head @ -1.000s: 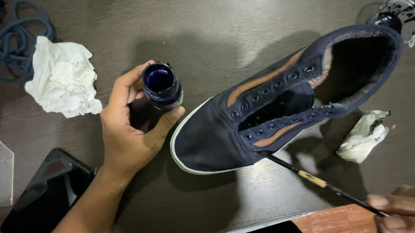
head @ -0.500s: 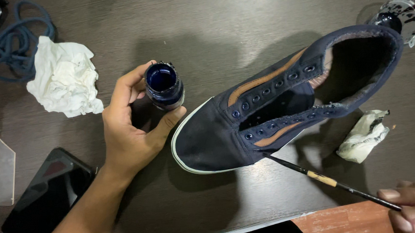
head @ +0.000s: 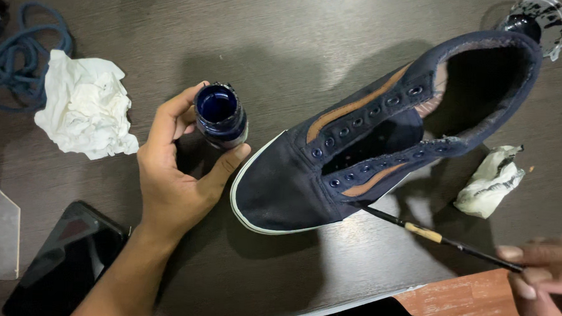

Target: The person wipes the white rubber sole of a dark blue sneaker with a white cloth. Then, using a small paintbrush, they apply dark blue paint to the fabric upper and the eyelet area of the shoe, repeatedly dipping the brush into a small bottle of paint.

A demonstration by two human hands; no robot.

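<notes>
Steadying small open bottle of dark blue dye (head: 220,114) upright in left hand (head: 178,179) beside navy canvas lace-less sneaker (head: 383,134) on dark bench (head: 141,25); right hand (head: 544,283) pinching thin black paintbrush (head: 435,237), tip at sneaker's side.

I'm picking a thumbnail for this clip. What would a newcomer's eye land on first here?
The dark blue shoe, unlaced, lies slanted across the middle of the dark table. Just left of its toe, the left hand holds an open bottle of deep blue liquid. At lower right, the right hand holds a thin brush whose tip meets the shoe's side.
</notes>
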